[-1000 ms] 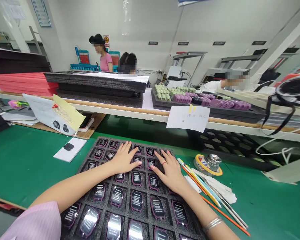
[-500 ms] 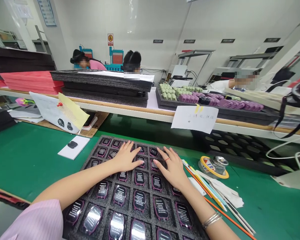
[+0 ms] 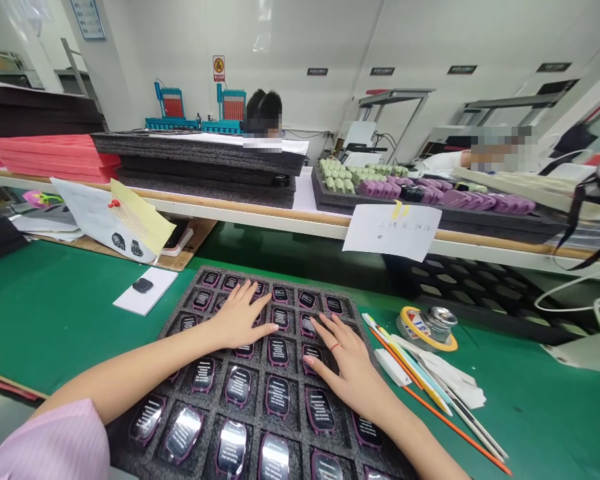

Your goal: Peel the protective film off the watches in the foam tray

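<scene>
A black foam tray (image 3: pixel 177 319) lies on the green bench in front of me, its pockets filled with several dark watch bodies with purple rims (image 3: pixel 277 395). My left hand (image 3: pixel 241 317) rests flat on the tray's far-left rows, fingers spread and open. My right hand (image 3: pixel 347 362) lies flat on the middle-right rows, fingers stretched out, a red ring on one finger. Neither hand holds anything; both press on the watch bodies beneath them.
To the right of the tray lie thin sticks (image 3: pixel 433 400), white cloth and a tape roll with a metal weight (image 3: pixel 427 326). A white card with one small watch body (image 3: pixel 143 287) sits at left. A raised shelf (image 3: pixel 260 220) carries foam stacks and trays of green and purple parts. People work behind it.
My right hand has slid toward me, from the tray's far rows to its middle rows. My left hand has stayed nearly in place. The far person in pink has dropped out of sight.
</scene>
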Action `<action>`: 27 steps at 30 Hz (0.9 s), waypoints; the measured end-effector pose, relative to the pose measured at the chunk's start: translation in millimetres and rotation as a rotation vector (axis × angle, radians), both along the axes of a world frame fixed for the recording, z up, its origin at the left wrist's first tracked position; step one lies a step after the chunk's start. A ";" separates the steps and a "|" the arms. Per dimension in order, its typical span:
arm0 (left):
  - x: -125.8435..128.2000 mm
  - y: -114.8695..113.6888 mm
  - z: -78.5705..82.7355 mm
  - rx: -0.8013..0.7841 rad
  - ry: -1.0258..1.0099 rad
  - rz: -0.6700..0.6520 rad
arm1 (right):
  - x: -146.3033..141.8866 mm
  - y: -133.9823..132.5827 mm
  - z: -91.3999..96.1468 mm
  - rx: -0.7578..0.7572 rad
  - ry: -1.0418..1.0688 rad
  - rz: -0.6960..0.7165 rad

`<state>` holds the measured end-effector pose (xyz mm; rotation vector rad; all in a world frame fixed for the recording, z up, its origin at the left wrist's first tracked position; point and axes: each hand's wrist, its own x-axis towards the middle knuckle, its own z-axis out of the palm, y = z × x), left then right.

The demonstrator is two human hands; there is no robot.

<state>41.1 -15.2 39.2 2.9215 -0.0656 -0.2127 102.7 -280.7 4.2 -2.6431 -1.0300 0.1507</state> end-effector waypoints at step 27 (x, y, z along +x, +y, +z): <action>-36.5 -9.1 14.4 0.041 0.080 -0.127 | -4.6 -54.5 -23.6 0.125 -0.560 -0.025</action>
